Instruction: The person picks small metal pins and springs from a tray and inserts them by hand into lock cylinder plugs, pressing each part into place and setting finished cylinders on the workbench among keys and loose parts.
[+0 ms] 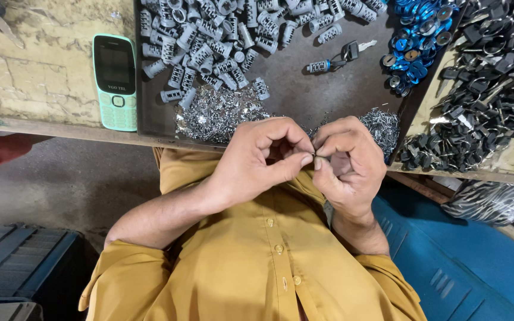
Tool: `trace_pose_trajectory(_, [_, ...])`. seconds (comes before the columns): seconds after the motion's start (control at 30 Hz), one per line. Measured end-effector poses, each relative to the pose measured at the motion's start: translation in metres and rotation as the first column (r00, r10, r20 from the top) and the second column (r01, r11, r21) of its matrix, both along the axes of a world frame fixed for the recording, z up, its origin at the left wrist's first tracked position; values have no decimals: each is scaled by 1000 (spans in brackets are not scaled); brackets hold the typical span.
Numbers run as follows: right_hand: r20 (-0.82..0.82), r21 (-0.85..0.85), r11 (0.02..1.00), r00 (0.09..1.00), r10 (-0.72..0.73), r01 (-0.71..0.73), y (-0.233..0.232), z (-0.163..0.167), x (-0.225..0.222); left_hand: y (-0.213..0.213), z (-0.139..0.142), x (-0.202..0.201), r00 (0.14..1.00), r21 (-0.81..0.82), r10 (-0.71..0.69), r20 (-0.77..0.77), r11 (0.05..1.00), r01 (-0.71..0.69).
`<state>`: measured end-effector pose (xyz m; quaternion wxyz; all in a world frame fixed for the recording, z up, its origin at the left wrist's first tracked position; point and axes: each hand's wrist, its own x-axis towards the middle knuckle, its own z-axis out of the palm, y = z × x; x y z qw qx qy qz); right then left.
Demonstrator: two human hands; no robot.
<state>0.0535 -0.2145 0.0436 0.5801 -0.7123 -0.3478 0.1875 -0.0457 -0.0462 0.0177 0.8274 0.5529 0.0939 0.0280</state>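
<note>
My left hand [263, 157] and my right hand [346, 160] meet in front of my chest, just below the table's front edge. Their fingertips pinch a tiny dark metal part [316, 157] between them; it is too small to tell its shape. Right behind the hands lies a heap of small shiny metal pieces [218, 113] on a dark tray [304, 89]. Further back on the tray is a pile of grey ribbed lock cylinders [221, 35]. One cylinder with a black-headed key [337, 56] lies alone.
A mint-green push-button phone [115, 80] lies left of the tray. Blue metal rings [417, 35] are heaped at the back right, black-headed keys [483, 89] further right. A blue metal surface [465, 267] and a dark crate [13, 261] sit below the table.
</note>
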Motion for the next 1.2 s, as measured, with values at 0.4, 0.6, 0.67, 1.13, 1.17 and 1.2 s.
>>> trace_pose_trajectory(0.4, [-296, 55, 996, 954, -45, 64, -10, -5, -5, -7, -7, 2, 999, -246, -11, -46, 969, -1])
trace_pose_trajectory(0.6, [-275, 45, 993, 957, -95, 111, -8, -8, -8, -6, -4, 4, 996, -269, -35, -77, 963, 13])
trace_pose_trajectory(0.67, [-258, 35, 993, 961, -97, 110, -8, -8, -7, -6, -2, 5, 993, -285, -48, -111, 958, 14])
trace_pose_trajectory(1.13, [-103, -4, 998, 992, -67, 67, -7, -3, -3, -8, -6, 5, 998, -293, -11, -63, 956, -8])
trace_pose_trajectory(1.17, [-101, -8, 998, 992, -69, 69, -6, -4, -3, -9, -6, 5, 999, -266, -1, -52, 964, -13])
trace_pose_trajectory(1.2, [-98, -11, 997, 993, -72, 71, -6, -4, -3, -9, -6, 5, 999, -253, 7, -42, 967, -17])
